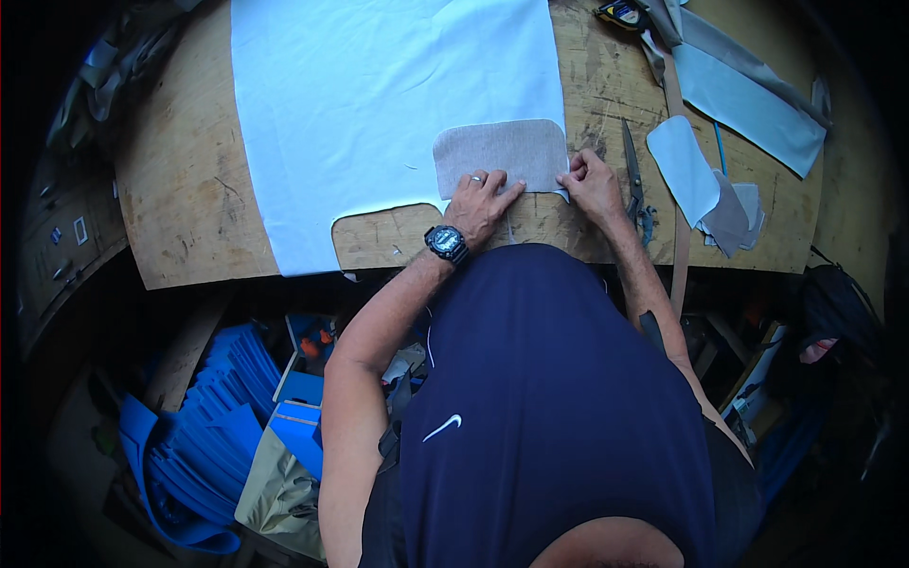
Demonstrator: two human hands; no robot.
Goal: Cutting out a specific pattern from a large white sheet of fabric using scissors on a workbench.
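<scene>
Left hand: half open and palm down, I see, fingers bent and thumb spread; the hand (481, 204) presses its fingertips on the near edge of the grey cloth piece (500, 151).
Right hand: nearly closed, thumb and forefinger drawn together; this hand (595, 189) touches the grey piece's near right corner, though I cannot tell whether cloth is pinched between them.
Grey piece: flat, on the near right part of the big white cloth (388, 76), its far corners rounded.
White cloth: spread over the wooden table (180, 180), a notch in its near edge.
In the way: the left hand hides part of the grey piece's near edge; scissors (632, 166) lie just right of the right hand, blades pointing far.
Farther right: a rounded white piece (684, 168), grey scraps (727, 218), a blue pen (721, 147).
Far right: a tape measure (622, 13).
Below, left: blue sheets (213, 426).
</scene>
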